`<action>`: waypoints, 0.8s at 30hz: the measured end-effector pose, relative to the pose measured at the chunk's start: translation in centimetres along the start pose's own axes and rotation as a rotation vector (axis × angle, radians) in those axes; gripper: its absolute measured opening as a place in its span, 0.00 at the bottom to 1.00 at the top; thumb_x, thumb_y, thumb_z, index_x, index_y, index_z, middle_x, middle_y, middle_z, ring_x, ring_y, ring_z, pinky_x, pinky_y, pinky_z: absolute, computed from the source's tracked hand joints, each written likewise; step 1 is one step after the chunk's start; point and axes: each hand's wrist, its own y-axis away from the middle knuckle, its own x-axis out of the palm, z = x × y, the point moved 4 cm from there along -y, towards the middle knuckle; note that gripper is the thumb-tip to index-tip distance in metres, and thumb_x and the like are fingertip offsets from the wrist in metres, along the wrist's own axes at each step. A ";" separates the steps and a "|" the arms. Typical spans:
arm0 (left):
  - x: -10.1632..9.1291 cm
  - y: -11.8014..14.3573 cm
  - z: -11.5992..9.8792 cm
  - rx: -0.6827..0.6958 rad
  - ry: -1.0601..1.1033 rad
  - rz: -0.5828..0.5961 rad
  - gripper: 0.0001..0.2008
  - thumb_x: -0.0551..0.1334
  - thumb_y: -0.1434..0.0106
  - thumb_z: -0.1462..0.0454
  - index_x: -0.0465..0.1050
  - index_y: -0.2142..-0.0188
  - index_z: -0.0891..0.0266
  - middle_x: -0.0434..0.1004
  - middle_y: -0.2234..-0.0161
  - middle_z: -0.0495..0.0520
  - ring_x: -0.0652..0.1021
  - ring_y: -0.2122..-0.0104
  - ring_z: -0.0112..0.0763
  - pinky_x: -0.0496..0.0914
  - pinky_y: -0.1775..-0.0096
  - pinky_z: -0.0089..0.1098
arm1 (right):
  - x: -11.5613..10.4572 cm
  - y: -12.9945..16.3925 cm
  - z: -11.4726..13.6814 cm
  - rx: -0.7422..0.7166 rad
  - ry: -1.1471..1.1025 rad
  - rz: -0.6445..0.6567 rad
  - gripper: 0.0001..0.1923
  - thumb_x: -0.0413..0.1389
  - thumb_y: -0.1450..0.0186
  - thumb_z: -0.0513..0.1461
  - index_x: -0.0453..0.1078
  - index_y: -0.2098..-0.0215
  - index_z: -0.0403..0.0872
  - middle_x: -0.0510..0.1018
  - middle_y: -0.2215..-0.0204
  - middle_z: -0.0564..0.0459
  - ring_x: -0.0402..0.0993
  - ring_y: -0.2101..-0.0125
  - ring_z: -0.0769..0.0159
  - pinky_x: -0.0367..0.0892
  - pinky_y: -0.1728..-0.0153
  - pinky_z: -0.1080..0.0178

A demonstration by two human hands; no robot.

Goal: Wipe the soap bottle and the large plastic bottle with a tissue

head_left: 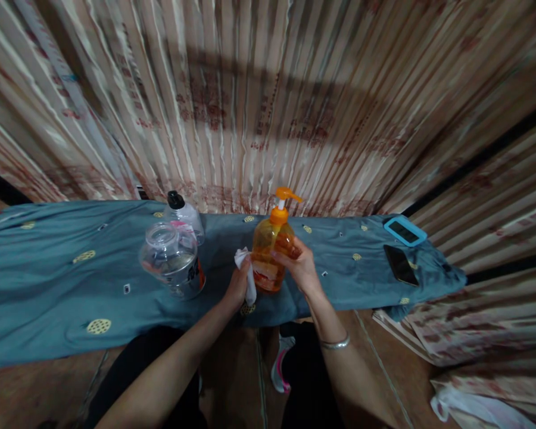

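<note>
The right hand is gripping an upright orange pump bottle on the desk; the left hand is pressing a white cloth against its left side.

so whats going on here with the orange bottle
A person is working at a surface covered with a blue cloth. Their right hand grips the side of an orange pump bottle, keeping it upright, while the left hand presses a white cloth against its other side. A clear jar and a black-capped bottle stand just left of it. Two phones lie further right.
</note>
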 end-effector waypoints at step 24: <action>0.3 0.8 -1.2 -0.175 0.183 0.136 0.15 0.62 0.37 0.60 0.75 0.55 0.68 0.84 0.63 0.59 0.83 0.60 0.40 0.71 0.47 0.39 | -0.6 -0.8 -0.1 0.025 -0.172 0.057 0.17 0.69 0.45 0.40 0.74 0.60 0.45 0.81 0.65 0.55 0.78 0.66 0.66 0.74 0.61 0.57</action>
